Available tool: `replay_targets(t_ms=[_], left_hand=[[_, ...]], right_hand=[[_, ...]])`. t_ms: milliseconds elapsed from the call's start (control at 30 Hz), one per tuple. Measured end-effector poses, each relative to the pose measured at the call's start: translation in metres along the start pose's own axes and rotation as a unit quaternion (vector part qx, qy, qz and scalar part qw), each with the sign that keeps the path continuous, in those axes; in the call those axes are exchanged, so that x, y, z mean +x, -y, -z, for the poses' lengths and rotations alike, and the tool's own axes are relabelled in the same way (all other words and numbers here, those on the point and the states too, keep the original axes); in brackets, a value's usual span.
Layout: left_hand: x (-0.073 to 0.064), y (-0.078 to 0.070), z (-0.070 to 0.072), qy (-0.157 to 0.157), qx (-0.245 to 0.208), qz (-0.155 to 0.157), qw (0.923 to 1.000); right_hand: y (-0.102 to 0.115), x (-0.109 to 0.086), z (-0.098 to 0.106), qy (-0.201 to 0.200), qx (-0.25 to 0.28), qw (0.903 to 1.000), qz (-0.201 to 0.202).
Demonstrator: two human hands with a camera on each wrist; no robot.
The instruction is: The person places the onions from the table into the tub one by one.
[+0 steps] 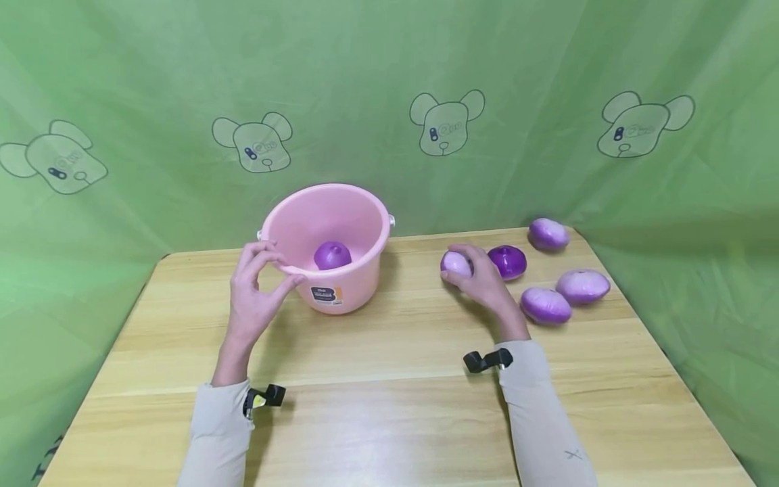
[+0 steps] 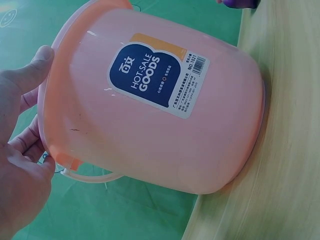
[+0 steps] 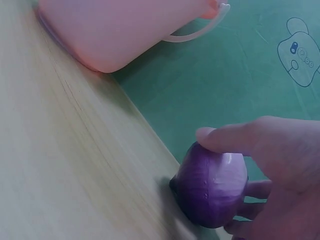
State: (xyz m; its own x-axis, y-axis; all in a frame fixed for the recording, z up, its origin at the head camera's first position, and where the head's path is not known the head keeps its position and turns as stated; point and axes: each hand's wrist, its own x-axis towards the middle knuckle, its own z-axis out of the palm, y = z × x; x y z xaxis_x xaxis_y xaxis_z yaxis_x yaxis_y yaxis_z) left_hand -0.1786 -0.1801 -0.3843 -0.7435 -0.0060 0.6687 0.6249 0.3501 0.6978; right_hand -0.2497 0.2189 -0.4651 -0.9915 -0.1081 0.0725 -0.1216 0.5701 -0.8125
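Note:
A pink plastic bucket [image 1: 359, 287] stands upright toward the back of the table, its label facing me. My left hand [image 1: 252, 297] grips the bucket's rim at its near left, thumb on one side and fingers along the edge. Inside the bucket lies one purple onion [image 1: 332, 256]. To the right, my right hand [image 1: 485, 281] holds another purple onion [image 1: 454, 264] between thumb and fingers. In the right wrist view this onion [image 3: 212, 187] is low over the wood, its pointed tip toward the table.
Right of my right hand lie several more onions: a dark purple one [image 1: 508, 263], one at the back corner [image 1: 548, 235], and two paler ones close together [image 1: 546, 306]. Green cloth [image 1: 365, 81] with bear-head drawings hangs around the wooden table [image 1: 377, 419].

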Motion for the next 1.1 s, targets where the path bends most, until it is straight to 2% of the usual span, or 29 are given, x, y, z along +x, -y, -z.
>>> replay_targets(t_ms=[167, 300, 1100], left_hand=[[-0.0007, -0.0007, 0.0001, -0.002, 0.001, -0.002, 1.0], [-0.001, -0.0008, 0.0002, -0.003, -0.001, -0.002, 1.0], [-0.0008, -0.0011, -0.0006, -0.001, -0.003, -0.006, 1.0]], right_hand=[[-0.0011, -0.0004, -0.0004, 0.022, 0.0, 0.9997, 0.009], [-0.0016, 0.001, -0.0017, 0.024, -0.003, 0.9995, 0.021], [0.0044, 0.0001, 0.004, -0.03, -0.021, 0.9992, 0.017]])
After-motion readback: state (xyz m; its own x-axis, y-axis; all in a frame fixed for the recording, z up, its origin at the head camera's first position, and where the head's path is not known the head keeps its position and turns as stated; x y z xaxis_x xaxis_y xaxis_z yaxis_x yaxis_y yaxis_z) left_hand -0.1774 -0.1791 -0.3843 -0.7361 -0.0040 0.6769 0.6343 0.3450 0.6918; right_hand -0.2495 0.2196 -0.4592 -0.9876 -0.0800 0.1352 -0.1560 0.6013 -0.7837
